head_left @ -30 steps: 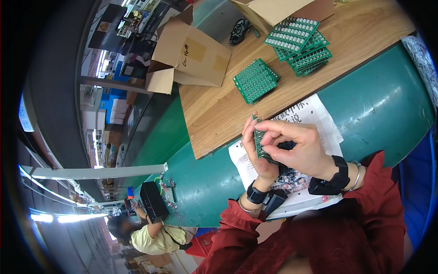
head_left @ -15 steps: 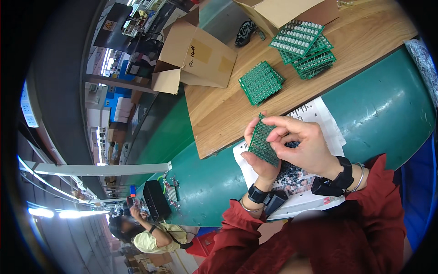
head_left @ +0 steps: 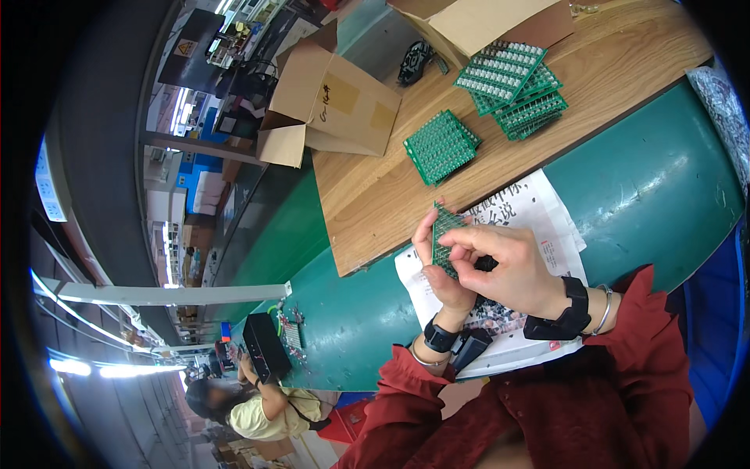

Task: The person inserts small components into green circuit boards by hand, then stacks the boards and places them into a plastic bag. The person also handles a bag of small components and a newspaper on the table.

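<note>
My left hand [head_left: 448, 292] grips a green circuit board panel [head_left: 443, 225] by its edges, tilted up over the sheet. With thumb and forefinger closed at the face of the board, my right hand [head_left: 516, 264] pinches there; whatever sits between the fingertips is too small to make out. Under both hands a printed paper sheet [head_left: 556, 234] lies on the green mat, with small black parts [head_left: 492, 311] scattered on it, partly hidden by my hands.
On the wooden board [head_left: 363, 211] stand a low stack of circuit boards [head_left: 440, 147] and a taller one [head_left: 512, 78]. Open cardboard boxes [head_left: 355, 109] stand behind. Far left, a co-worker [head_left: 262, 410] sits by a black box [head_left: 266, 348]. Bubble wrap [head_left: 717, 102] lies far right.
The board in my left hand has turned more edge-on. My right hand has shifted slightly left and down across it, and more of the paper's upper part shows.
</note>
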Demonstrator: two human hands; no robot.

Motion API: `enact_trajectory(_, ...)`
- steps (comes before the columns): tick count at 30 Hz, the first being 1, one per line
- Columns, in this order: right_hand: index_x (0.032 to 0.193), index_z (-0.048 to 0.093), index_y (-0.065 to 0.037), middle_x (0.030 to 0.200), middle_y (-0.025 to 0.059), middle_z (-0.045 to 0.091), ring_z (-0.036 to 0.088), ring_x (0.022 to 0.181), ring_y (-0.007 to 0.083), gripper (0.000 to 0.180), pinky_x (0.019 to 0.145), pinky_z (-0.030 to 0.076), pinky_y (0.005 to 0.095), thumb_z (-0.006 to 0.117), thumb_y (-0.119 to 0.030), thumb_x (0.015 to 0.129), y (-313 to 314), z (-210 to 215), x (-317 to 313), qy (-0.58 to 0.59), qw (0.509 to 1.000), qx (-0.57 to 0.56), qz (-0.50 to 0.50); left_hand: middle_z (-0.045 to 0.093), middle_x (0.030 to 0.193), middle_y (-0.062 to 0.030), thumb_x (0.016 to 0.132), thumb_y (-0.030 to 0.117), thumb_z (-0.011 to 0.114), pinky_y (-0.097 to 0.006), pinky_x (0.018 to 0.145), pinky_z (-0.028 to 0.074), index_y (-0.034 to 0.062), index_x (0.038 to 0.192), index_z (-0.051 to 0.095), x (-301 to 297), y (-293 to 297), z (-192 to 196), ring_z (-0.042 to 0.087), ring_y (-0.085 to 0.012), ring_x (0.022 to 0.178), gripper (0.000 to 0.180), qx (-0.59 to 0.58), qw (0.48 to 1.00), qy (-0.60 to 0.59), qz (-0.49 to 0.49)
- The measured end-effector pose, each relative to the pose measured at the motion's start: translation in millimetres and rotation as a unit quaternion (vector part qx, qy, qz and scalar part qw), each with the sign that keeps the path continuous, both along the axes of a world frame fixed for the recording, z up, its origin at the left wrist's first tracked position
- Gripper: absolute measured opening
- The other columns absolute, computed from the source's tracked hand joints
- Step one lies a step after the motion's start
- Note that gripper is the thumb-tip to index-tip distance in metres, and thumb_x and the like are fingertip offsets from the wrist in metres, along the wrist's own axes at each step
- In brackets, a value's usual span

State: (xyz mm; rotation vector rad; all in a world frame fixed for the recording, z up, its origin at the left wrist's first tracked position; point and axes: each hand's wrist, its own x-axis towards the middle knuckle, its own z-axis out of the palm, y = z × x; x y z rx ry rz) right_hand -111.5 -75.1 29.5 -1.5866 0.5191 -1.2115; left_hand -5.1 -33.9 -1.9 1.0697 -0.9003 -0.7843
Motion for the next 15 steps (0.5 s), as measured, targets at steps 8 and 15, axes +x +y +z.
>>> enact_trajectory(8,0.107,0.063,-0.001,0.082,0.008,0.067,0.067,0.076,0.0128,0.035,0.066,0.054,0.0244,0.064,0.008,0.073,-3.7,-5.9,0.8,-0.018,0.998,0.06,0.026,0.041,0.133,-0.0185,0.084,0.073,0.034,-0.045,0.095,0.044,0.0069,0.129,0.034,5.1,-8.2,-5.3,0.049,-0.0296,0.114,0.08,-0.041,0.997,0.048,0.049)
enact_trajectory(15,0.106,0.064,-0.001,0.075,0.0068,0.066,0.067,0.073,0.0124,0.034,0.065,0.054,0.0236,0.064,0.006,0.073,-0.1,-5.6,1.1,0.031,0.998,0.047,0.035,0.041,0.133,-0.0189,0.084,0.073,0.033,-0.046,0.094,0.045,0.0072,0.129,0.033,-0.9,-8.8,-2.6,0.049,-0.0293,0.113,0.08,-0.039,0.998,0.045,0.022)
